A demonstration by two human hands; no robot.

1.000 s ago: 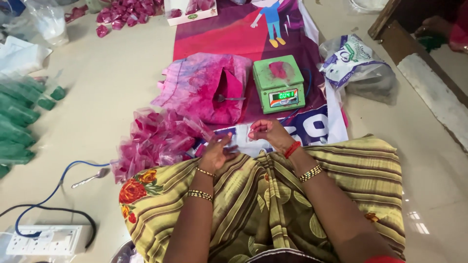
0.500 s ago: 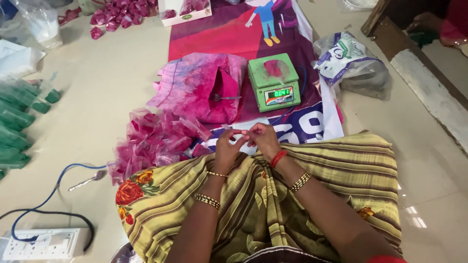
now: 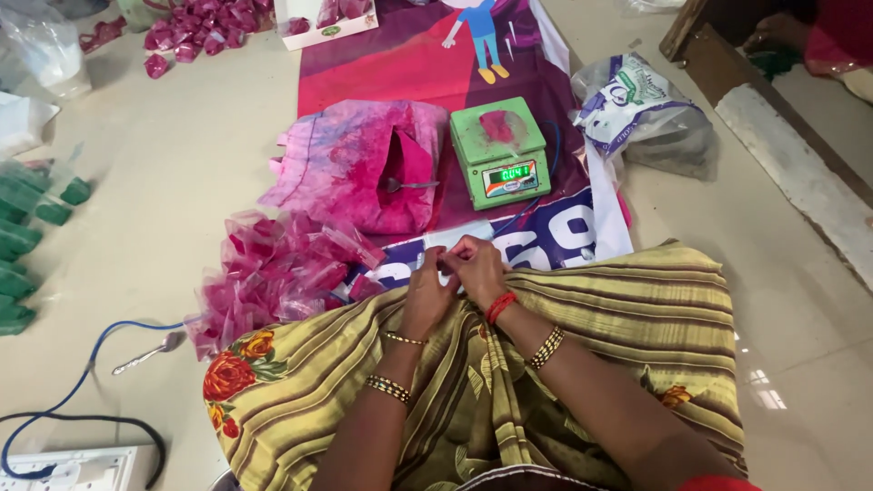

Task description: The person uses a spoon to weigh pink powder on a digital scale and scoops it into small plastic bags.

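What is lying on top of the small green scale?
Pink powder lies on the green scale top. Under it lies a printed banner, partly covered.

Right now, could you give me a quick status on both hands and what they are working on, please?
Left hand and right hand pressed together over lap, fingers pinching something small, contents hidden. Pink packets piled beside left. Green scale ahead, clear.

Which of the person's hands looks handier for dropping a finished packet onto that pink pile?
Probably the left hand. The pile of pink packets lies on its side, close by. The right hand would have to cross over. Both hands meet at the lap now; what they pinch is too small to see.
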